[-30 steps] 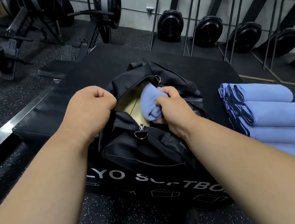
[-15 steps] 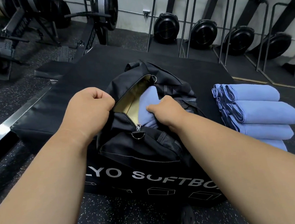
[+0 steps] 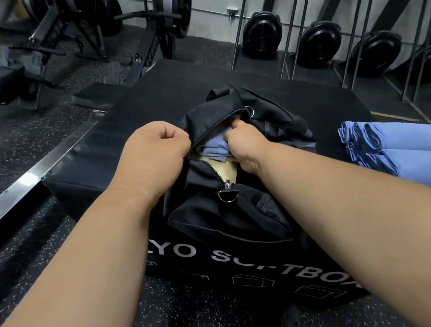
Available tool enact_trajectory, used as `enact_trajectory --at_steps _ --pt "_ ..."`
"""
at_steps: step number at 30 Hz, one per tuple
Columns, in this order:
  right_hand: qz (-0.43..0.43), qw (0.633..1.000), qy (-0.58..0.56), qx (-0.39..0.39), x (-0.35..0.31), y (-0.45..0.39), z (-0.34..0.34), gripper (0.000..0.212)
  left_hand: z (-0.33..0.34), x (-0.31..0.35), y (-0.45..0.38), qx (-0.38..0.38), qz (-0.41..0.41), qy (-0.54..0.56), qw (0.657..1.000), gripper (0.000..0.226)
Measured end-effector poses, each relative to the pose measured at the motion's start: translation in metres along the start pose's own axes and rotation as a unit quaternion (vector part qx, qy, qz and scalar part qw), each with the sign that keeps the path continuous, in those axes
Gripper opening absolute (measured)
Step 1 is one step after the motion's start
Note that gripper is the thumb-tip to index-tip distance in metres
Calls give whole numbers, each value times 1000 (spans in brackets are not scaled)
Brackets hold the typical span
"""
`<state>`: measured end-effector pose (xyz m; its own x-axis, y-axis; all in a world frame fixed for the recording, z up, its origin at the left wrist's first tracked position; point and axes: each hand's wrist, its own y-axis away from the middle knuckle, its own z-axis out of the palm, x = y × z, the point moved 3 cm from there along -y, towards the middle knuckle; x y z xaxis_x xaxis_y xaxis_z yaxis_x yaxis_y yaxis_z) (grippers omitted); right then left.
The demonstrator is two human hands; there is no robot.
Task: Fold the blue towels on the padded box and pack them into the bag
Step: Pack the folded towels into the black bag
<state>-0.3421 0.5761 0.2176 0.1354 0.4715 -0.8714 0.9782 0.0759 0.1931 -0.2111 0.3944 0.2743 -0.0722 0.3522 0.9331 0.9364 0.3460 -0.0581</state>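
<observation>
My right hand (image 3: 246, 145) grips a folded blue towel (image 3: 214, 149) inside the mouth of the black bag (image 3: 229, 214); my left hand (image 3: 156, 153), fisted, clutches the bag's near-left rim. Right of my grip, stacked blue towels (image 3: 401, 152) rest on the padded box (image 3: 152, 109).

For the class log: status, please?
Left hand grips bag opening. Right hand pushes towel in. Folded stack waits. Nothing blocking.
</observation>
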Motion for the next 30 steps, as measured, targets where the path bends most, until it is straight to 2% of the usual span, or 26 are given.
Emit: enact_trajectory --at_steps 5,13,16,20,25,30 --pt "-21 986 164 6 6 -16 2 47 1 -1 -5 -7 11 -10 1000 19" --pt "-19 954 297 38 6 -14 -3 46 6 -1 -4 -3 8 -28 1000 20" --pt "-8 957 290 28 8 -8 -5 52 6 0 -2 -2 8 -35 999 20" --pt "-10 975 221 16 6 9 -14 51 4 1 -2 6 7 -64 998 16" --pt "-67 984 156 57 -4 53 -48 49 7 18 8 46 32 -121 991 11" --pt "-106 977 134 127 -2 111 -104 31 33 40 27 36 71 -160 984 6"
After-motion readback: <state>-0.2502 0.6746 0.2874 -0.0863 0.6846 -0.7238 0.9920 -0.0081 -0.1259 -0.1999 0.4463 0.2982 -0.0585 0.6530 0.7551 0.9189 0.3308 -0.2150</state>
